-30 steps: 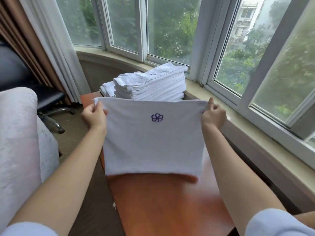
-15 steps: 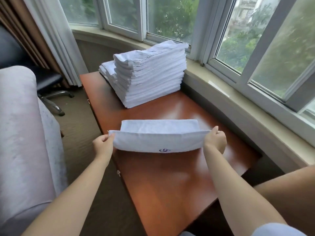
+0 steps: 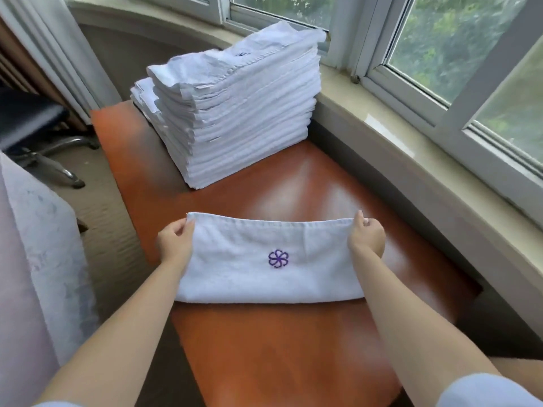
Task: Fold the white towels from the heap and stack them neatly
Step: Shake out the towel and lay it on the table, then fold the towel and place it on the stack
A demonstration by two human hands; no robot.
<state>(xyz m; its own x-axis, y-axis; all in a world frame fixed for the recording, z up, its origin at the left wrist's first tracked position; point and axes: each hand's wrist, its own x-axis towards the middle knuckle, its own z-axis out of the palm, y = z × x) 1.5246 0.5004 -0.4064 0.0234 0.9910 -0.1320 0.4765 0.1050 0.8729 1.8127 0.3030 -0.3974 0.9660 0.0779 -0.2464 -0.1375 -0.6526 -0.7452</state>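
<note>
A white towel [image 3: 264, 277] with a purple flower emblem lies folded over on the orange-brown table [image 3: 293, 348]. My left hand [image 3: 174, 245] pinches its far left corner. Its far right corner is pinched by my right hand [image 3: 365, 239]. The towel's far edge is held just above the table. Behind it, at the table's far end, stands a tall stack of folded white towels [image 3: 241, 124], with a lower pile [image 3: 144, 95] partly hidden behind its left side.
A stone window sill [image 3: 411, 160] and windows run along the right. A white cushioned seat [image 3: 35, 274] sits at the left. A dark office chair [image 3: 35, 130] and curtains [image 3: 53, 48] stand at the far left.
The towel was held up in the air, then lowered onto the table and folded over toward the far side. The emblem now faces up. The view tilted down.
</note>
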